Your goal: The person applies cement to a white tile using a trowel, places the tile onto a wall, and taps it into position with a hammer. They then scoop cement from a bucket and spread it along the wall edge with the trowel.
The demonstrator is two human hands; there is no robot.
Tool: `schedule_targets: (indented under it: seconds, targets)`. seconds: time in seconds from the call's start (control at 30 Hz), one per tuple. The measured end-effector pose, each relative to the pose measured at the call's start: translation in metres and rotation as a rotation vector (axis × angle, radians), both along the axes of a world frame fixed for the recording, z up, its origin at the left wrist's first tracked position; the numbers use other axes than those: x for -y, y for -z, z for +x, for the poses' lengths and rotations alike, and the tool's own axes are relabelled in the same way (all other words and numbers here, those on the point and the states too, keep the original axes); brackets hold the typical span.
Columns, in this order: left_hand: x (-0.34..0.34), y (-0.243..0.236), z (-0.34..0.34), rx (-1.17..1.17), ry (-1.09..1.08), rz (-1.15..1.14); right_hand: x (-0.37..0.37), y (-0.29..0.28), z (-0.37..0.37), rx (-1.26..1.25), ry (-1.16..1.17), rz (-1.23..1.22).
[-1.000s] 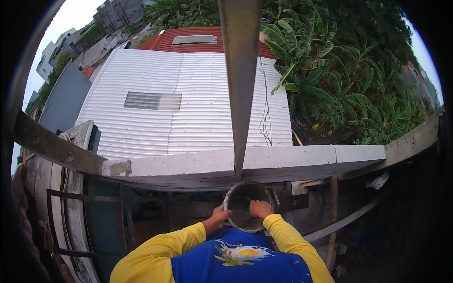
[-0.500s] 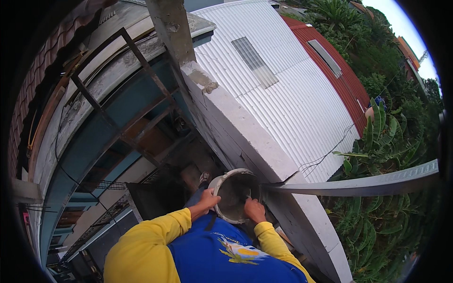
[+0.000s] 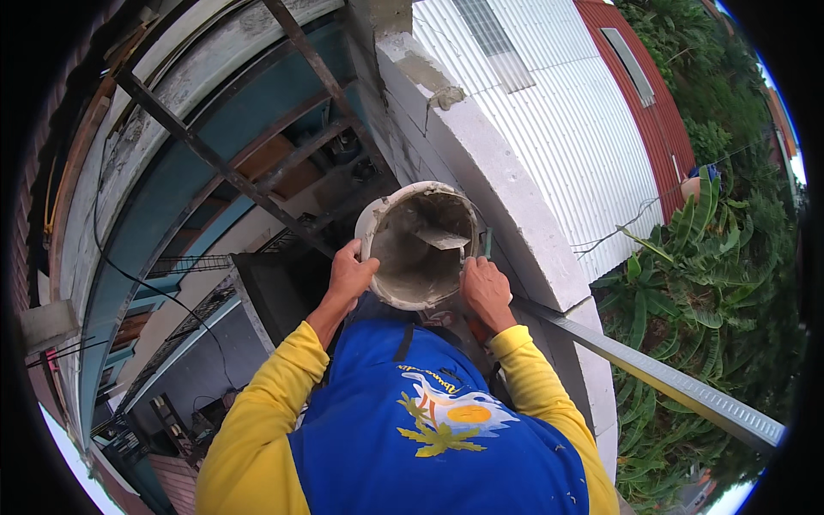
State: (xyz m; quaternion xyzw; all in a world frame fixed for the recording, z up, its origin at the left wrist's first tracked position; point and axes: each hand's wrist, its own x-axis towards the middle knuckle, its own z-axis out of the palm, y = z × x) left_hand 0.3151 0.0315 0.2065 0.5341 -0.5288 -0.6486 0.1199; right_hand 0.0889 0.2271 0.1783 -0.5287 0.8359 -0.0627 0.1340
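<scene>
While left hand grips bucket by its rim, right hand is fisted round trowel.
Probably best: bucket braced firm, blade flat along its inner side.

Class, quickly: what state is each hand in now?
Left hand: closed on the bucket, at its rim.
Right hand: closed, holding the trowel.

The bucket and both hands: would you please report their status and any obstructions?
Left hand gripping bucket. Right hand holding trowel, blade inside. Bucket grey-smeared within. Pale wall close on right, metal bar near right hand.
</scene>
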Motion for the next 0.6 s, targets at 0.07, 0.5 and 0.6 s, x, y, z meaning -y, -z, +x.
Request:
schedule_targets:
  seconds: [0.07,0.5,0.6]
  targets:
    - [0.018,-0.003,-0.002,0.009,0.04,-0.058,0.039,0.006,-0.007,-0.079,-0.042,0.006]
    - [0.156,-0.035,-0.013,-0.068,-0.162,-0.166,0.218,-0.023,-0.029,-0.017,-0.159,-0.397]
    - [0.181,-0.056,-0.013,-0.106,-0.204,-0.047,0.232,-0.029,-0.05,-0.027,-0.187,-0.434]
